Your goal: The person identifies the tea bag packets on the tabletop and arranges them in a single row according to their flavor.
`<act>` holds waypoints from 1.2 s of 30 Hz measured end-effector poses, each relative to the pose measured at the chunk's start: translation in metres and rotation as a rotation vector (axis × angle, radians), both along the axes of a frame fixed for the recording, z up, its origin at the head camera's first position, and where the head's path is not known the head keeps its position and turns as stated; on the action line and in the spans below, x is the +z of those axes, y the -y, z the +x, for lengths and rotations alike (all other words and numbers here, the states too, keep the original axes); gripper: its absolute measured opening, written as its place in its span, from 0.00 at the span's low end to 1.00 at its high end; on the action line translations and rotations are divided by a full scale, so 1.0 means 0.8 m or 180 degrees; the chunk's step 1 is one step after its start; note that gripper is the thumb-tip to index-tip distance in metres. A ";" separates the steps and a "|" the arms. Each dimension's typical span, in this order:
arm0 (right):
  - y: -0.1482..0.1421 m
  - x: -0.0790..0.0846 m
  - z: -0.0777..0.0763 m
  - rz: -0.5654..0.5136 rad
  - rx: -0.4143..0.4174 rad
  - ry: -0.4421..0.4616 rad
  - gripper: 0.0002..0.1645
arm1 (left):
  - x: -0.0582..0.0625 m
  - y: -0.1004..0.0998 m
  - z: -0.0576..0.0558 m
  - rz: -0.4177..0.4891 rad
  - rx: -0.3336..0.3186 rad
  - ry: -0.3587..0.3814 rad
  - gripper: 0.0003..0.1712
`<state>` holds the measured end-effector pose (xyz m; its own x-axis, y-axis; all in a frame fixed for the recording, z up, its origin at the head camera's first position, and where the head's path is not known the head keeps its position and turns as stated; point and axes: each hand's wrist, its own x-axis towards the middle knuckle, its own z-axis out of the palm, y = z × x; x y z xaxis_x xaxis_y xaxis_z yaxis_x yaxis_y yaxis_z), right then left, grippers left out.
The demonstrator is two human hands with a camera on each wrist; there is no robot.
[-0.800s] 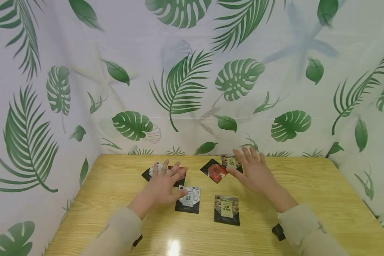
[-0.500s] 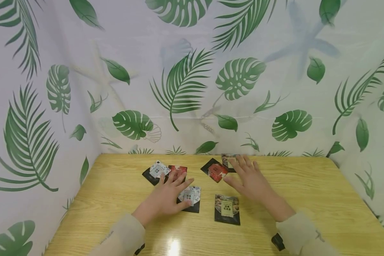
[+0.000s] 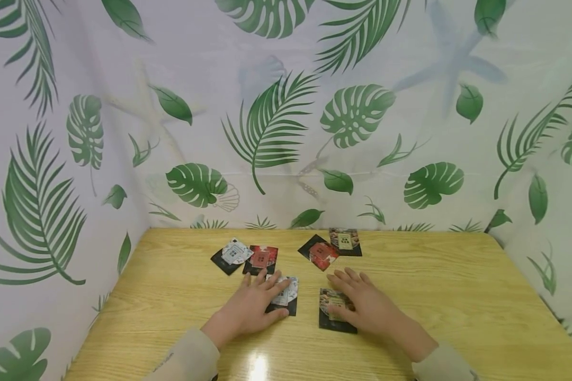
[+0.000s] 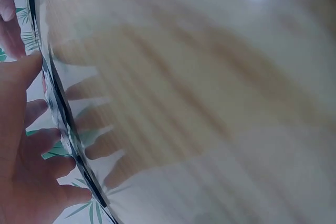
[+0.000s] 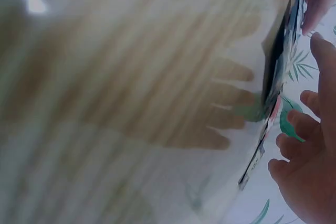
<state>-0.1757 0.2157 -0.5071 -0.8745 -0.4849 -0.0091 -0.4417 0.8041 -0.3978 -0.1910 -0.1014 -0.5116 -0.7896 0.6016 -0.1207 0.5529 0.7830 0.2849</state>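
Left hand (image 3: pixel 250 307), right hand (image 3: pixel 369 309) drawn nearer; fingers spread over white-labelled packet (image 3: pixel 291 302), yellow-labelled packet (image 3: pixel 334 301)

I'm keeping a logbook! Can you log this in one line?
left hand: over white-patterned packet; right hand: over gold-labelled packet; touch: unclear; four other packets: farther back on table

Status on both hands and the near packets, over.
Left hand partly over near white packet, right hand partly over near tan packet; contact unclear. Both packets on table, ungripped. Four more packets beyond; nothing seen blocking.
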 end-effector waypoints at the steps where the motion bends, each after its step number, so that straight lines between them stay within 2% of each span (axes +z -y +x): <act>1: 0.000 -0.001 0.001 0.0004 0.0011 0.0044 0.46 | 0.000 0.000 0.000 0.0009 -0.0002 0.0003 0.41; 6: -0.002 -0.006 0.005 0.0015 0.0082 0.0157 0.46 | -0.001 0.002 0.000 0.0065 0.0004 0.0044 0.40; 14: -0.003 -0.006 0.007 0.0025 0.0283 0.0144 0.44 | 0.001 0.004 0.002 -0.0011 0.0005 0.0046 0.40; 23: -0.004 -0.005 0.006 0.0054 0.0274 0.0147 0.44 | 0.002 0.008 0.008 -0.0049 0.0001 -0.0014 0.40; 29: -0.005 -0.005 0.007 0.0047 0.0255 0.0183 0.44 | 0.003 0.011 0.016 -0.0050 0.0003 0.0035 0.40; 36: -0.005 -0.005 0.008 0.0064 0.0208 0.0209 0.44 | 0.002 0.014 0.028 -0.0063 -0.0020 -0.0040 0.40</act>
